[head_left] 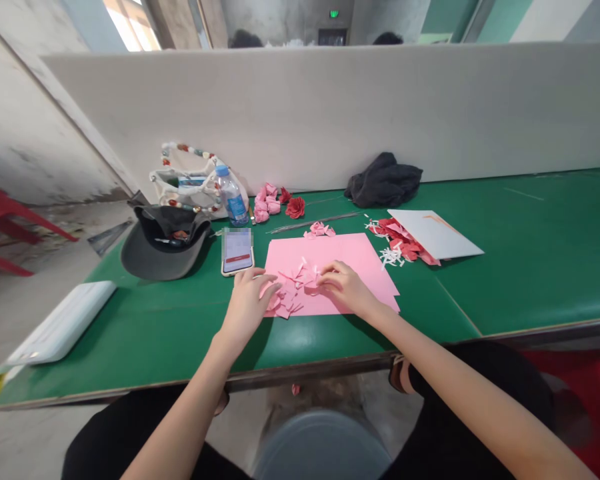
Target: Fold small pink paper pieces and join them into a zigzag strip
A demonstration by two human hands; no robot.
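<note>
Pink paper sheets [347, 257] lie stacked on the green table, with a loose heap of cut pink paper pieces [286, 303] on their left part. My left hand [250, 293] curves over the left edge of this heap, thumb and fingers apart. From the right, my right hand [344, 283] reaches over the sheets, its fingertips closed on a folded pink paper piece [310, 283]. Behind the sheets sits a small cluster of pink paper petals [319, 230]. Farther back are pink paper flowers [267, 203] and a red paper rose [295, 207].
Left of the sheets lie a phone [237, 250], a dark cap [165, 243], a water bottle [233, 197] and a beaded bag [180, 180]. Thin wires [315, 223] lie behind. At right are red paper pieces [405, 240], white scraps [392, 255], a white envelope [435, 233] and dark cloth [384, 180].
</note>
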